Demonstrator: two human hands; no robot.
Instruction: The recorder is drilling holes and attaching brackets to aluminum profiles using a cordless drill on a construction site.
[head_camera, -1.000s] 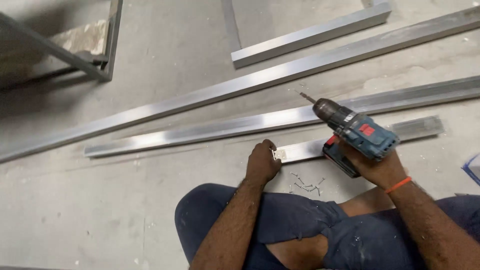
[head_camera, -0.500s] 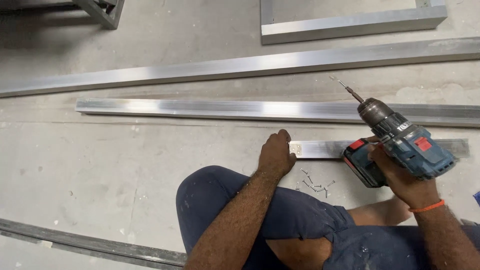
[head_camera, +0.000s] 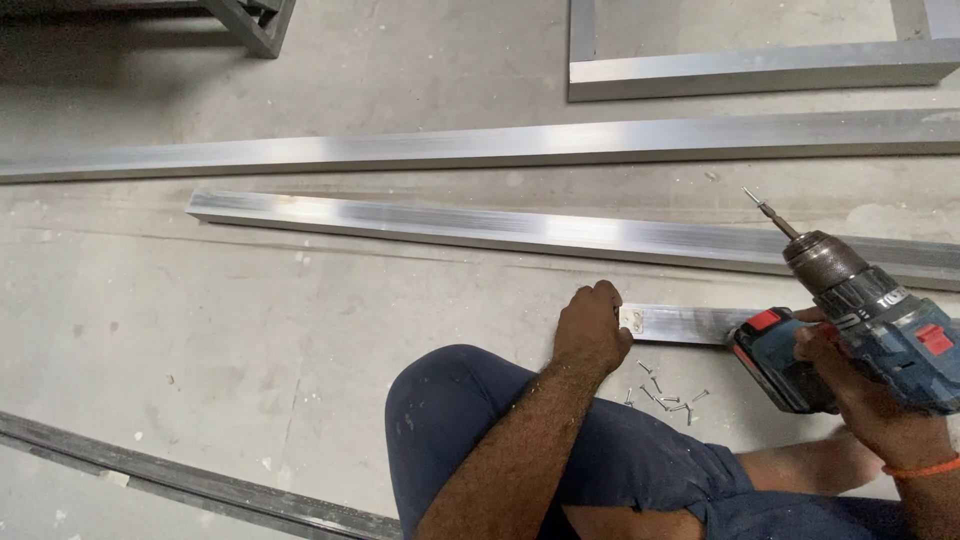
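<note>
Left hand (head_camera: 592, 328) grasped the short silver aluminium bar (head_camera: 682, 323) on the concrete floor (head_camera: 250, 300); right hand (head_camera: 862, 385) gripped a blue cordless drill (head_camera: 868, 318) beside loose screws (head_camera: 665, 392).

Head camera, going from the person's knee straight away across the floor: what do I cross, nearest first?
Dark blue trouser knee → left hand on the end of a short aluminium piece → long aluminium bar → longer aluminium bar → aluminium frame corner.

Blue-and-black plastic power drill (head_camera: 880, 335) with red button; shiny silver metal bars (head_camera: 560, 232); small silver screws (head_camera: 665, 392); grey concrete floor (head_camera: 200, 330); dark blue trousers (head_camera: 600, 460); orange wristband (head_camera: 925, 468).
</note>
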